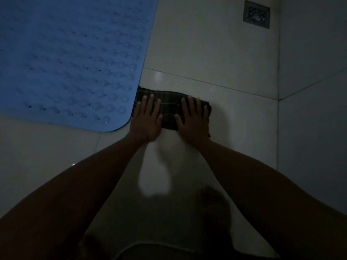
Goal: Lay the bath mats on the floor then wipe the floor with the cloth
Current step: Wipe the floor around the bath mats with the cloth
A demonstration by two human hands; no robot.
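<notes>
The pale tiled floor (216, 53) is stretching out under me, dim in the low light, with thin grout lines crossing it. A blue bath mat (65, 59) is lying flat on the floor to my left, its surface dotted with rows of bumps and small holes, its rounded corner ending just beside my left hand. A square metal drain grate (256, 14) is sitting in the floor far ahead on the right, near the wall. Between the mat and the wall, a dark plaid cloth (170, 107) is lying folded on the tiles, its left end touching the mat's edge. I am pressing my left hand (148, 119) flat on the cloth's left part, fingers straight and spread. My right hand (193, 119) is pressing down on its right part the same way, fingers straight.
</notes>
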